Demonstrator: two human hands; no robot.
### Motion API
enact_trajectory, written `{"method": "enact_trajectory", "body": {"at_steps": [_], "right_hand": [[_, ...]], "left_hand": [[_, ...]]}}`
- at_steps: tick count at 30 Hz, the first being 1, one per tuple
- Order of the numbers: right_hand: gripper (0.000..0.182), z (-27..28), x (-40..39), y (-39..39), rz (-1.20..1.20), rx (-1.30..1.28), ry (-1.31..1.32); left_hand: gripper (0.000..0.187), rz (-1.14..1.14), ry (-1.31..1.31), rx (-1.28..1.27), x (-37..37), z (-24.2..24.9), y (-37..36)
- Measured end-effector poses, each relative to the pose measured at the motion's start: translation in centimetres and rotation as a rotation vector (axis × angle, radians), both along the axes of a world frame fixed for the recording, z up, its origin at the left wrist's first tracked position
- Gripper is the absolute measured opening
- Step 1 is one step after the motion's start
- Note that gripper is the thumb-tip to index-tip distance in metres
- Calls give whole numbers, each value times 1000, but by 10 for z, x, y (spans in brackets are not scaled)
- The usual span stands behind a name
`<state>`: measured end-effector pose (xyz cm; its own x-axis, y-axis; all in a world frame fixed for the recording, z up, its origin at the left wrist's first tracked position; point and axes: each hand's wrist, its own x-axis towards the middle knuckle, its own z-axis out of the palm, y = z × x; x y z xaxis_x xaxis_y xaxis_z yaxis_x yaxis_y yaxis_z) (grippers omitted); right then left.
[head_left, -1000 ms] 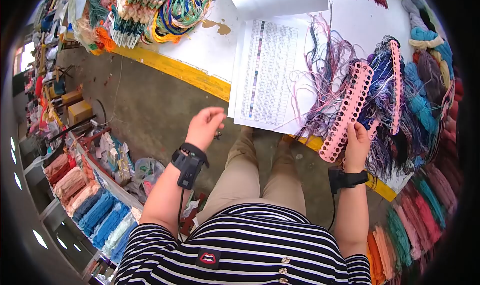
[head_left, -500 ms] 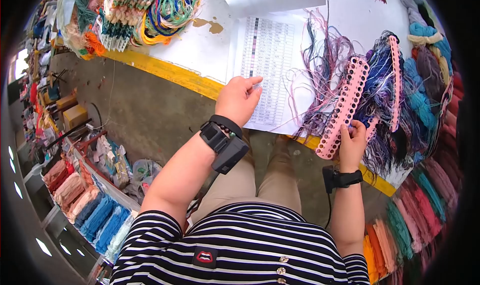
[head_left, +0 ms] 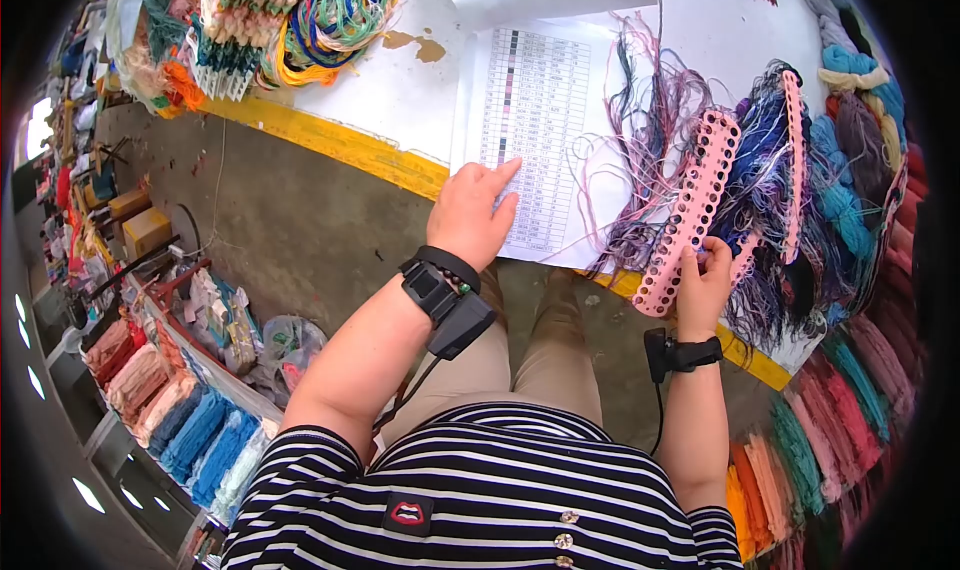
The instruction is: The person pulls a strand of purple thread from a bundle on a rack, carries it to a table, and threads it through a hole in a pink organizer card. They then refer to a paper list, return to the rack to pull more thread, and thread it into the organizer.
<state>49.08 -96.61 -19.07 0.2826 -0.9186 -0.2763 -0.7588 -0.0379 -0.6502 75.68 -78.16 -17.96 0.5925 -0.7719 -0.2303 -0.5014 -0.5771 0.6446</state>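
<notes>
My left hand (head_left: 470, 213) rests at the left edge of a printed chart sheet (head_left: 540, 140), its index finger extended onto the rows and its thumb apart. Nothing shows in that hand. On the right, my right hand (head_left: 706, 276) pinches the lower edge of a pink strip (head_left: 690, 210) punched with two rows of holes. Purple and pink threads (head_left: 650, 160) spread from the strip's left side over the sheet. Beside it lies a second pink strip (head_left: 793, 160) on dark blue and violet threads (head_left: 757, 170).
The white table has a yellow front edge (head_left: 330, 147). Bundled threads on cards (head_left: 250, 30) lie at its back left, and blue skeins (head_left: 845, 210) at the right. Coloured yarn hangs at lower left (head_left: 205, 435) and lower right (head_left: 800, 450).
My left hand has shifted slightly left and down, with its thumb now farther from its index finger. My right hand keeps its hold on the pink strip.
</notes>
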Motion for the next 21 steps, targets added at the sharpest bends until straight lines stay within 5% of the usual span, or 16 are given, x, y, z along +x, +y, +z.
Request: {"method": "enact_trajectory", "body": {"at_steps": [21], "right_hand": [[26, 3, 4, 1, 29, -44, 11]], "left_hand": [[48, -54, 12, 104, 2, 9, -3]]}}
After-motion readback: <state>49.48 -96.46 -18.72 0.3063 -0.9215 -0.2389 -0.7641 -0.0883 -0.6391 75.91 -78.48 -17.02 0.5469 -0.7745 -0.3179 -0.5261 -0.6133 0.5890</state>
